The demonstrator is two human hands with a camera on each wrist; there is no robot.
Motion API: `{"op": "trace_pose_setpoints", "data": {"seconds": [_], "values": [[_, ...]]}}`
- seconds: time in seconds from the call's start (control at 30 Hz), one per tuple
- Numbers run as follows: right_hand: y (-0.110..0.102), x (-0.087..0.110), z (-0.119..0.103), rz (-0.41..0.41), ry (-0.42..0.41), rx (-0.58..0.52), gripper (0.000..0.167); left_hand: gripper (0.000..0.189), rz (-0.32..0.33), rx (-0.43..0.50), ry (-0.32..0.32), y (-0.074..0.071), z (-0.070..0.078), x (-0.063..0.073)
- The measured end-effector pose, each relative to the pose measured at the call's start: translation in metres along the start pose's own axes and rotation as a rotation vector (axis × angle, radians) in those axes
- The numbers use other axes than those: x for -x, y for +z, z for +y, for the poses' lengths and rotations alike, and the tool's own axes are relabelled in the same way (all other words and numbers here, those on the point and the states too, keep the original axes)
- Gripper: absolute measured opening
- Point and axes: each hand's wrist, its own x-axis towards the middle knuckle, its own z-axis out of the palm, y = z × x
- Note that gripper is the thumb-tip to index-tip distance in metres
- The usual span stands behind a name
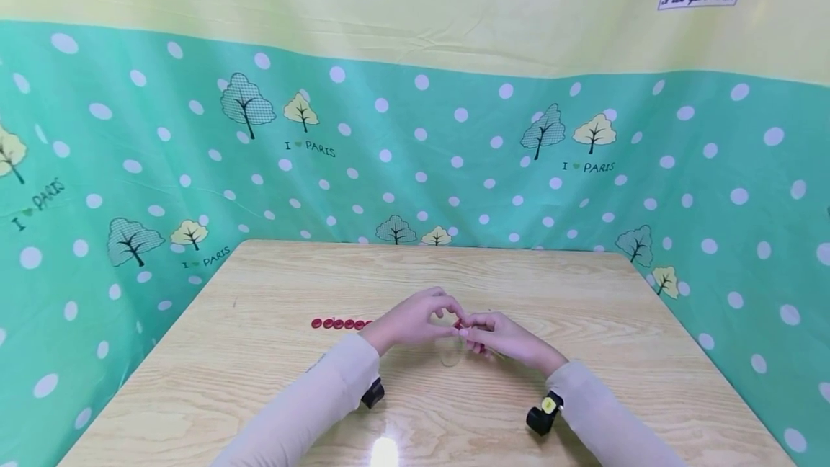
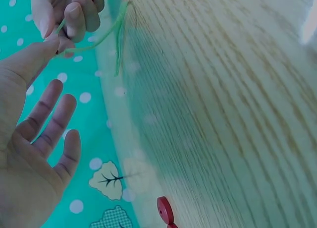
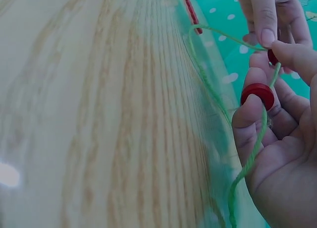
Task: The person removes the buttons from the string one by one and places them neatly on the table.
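Over the middle of the table [image 1: 415, 409], both hands meet fingertip to fingertip. My left hand [image 1: 411, 319] pinches a green yarn [image 2: 106, 34] between thumb and forefinger; its other fingers are spread. My right hand [image 1: 509, 341] pinches a small dark red button [image 3: 272, 57] between thumb and forefinger, right at the left fingertips. A second red button [image 3: 258, 94], with the yarn passing through it, rests against the lower fingers of the right hand. From there the yarn hangs down past the palm. The fingertips partly hide the pinched button.
A row of several red buttons [image 1: 338, 323] lies on the table left of the hands. Each wrist carries a black camera [image 1: 541, 418]. A green and yellow patterned curtain [image 1: 421, 128] stands behind and beside the table.
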Motion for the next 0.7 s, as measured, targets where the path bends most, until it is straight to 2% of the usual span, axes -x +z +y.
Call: {"op": "trace_pose_setpoints", "data": {"seconds": [0.17, 0.5, 0.7], "values": [[-0.0014, 0.0012, 0.0004, 0.004, -0.008, 0.007, 0.034, 0.026, 0.001, -0.016, -0.005, -0.0025, -0.0010, 0.0006], [-0.0008, 0.0027, -0.0008, 0.023, 0.028, -0.022, 0.036, 0.027, 0.017, -0.021, -0.024, -0.0055, -0.0029, 0.0046], [-0.0014, 0.0037, 0.0017, 0.033, 0.036, -0.030, 0.038, 0.027, 0.034, 0.000, -0.039, -0.0102, -0.0076, 0.0092]]}}
